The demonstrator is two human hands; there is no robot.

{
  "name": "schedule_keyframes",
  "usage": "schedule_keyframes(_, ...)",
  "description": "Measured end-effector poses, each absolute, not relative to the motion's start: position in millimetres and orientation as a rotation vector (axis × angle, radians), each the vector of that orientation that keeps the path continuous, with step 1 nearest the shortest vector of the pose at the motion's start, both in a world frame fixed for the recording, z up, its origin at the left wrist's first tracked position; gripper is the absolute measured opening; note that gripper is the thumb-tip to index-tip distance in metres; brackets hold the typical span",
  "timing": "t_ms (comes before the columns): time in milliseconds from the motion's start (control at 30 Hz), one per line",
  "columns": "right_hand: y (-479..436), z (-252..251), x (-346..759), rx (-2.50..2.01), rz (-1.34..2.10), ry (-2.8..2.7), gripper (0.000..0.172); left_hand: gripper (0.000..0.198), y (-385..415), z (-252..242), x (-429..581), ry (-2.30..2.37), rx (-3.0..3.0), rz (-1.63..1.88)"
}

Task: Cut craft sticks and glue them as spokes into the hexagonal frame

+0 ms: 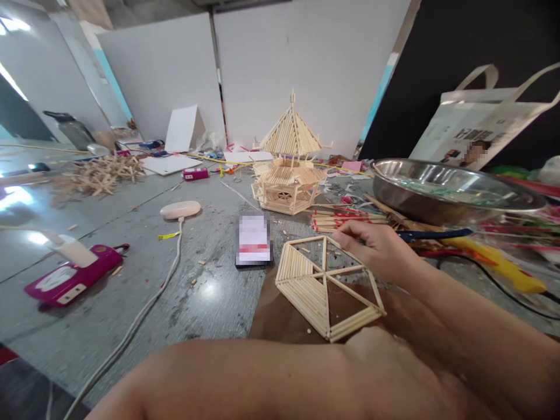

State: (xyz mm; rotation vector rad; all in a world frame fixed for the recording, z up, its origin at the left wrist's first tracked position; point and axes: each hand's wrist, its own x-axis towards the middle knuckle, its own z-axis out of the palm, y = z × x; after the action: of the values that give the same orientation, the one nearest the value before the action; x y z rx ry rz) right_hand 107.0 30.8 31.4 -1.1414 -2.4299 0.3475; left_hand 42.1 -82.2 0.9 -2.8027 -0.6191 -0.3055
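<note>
A flat hexagonal frame of thin wooden sticks lies on a brown board. Rows of sticks fill two of its left sections, and a few line the near right edge. My right hand reaches in from the right, its thumb and fingers pinched at the frame's far right edge, close to the top corner. My left forearm crosses the bottom of the view, and my left hand rests by the near right edge with its fingers hidden. Beyond stands a stick-built pavilion model with a pointed roof.
A phone lies left of the frame. Red-tipped sticks, a yellow-handled tool and a metal basin are on the right. Purple power strips, a white cable and a stick pile are left.
</note>
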Motion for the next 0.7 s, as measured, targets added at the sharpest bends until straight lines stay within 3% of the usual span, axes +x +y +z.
schedule_keyframes(233, 25, 0, 148, -1.121, 0.352, -2.546, 0.025, 0.020, -69, -1, 38, -0.754, -3.033, -0.438)
schedule_keyframes(700, 23, -26, 160, -0.957, 0.080, -2.663, 0.028, 0.012, -55, 1, 32, -1.006, -2.836, -0.456)
